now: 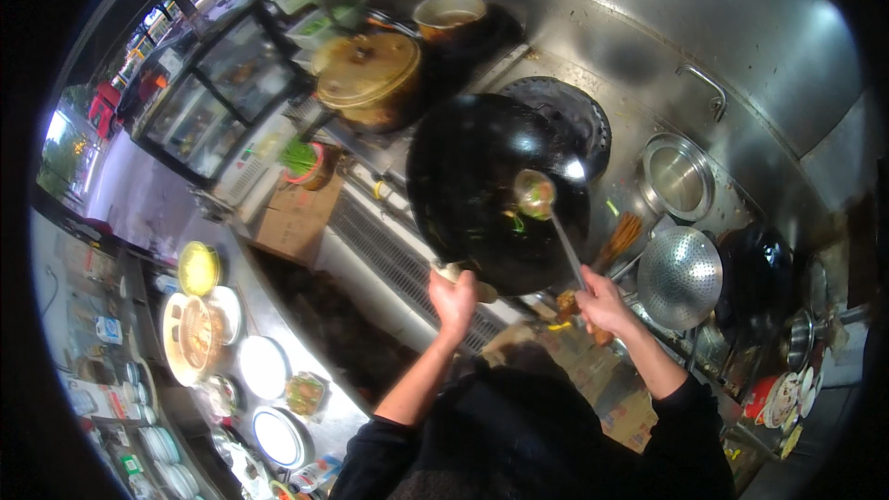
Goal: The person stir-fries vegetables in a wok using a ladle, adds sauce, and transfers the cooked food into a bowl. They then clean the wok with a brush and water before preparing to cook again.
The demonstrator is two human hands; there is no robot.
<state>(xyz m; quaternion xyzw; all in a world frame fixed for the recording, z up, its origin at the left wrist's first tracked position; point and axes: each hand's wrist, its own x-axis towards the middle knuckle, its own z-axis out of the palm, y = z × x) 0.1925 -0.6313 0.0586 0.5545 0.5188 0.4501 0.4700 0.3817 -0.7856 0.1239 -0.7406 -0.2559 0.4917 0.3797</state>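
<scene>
My left hand (454, 298) grips the cloth-wrapped handle of a large black wok (472, 153). The wok is tilted beside a dark burner ring (580, 107). A long-handled metal ladle (535, 194) is in my right hand (603, 304), its bowl over the wok and holding food with green pieces. A few green scraps lie in the wok close to the ladle bowl. Right of the wok are a bamboo brush (625, 232) and a perforated metal strainer (680, 278). The end of the ladle's handle is partly hidden by my fingers.
A lidded pot (368, 73) and a smaller open pot (450, 12) stand behind the wok. A steel container (675, 177) sits at the right. On the left counter are a white plate (264, 367), a tan basket (182, 340) and a yellow bowl (198, 269). Chopped greens fill a tub (314, 170).
</scene>
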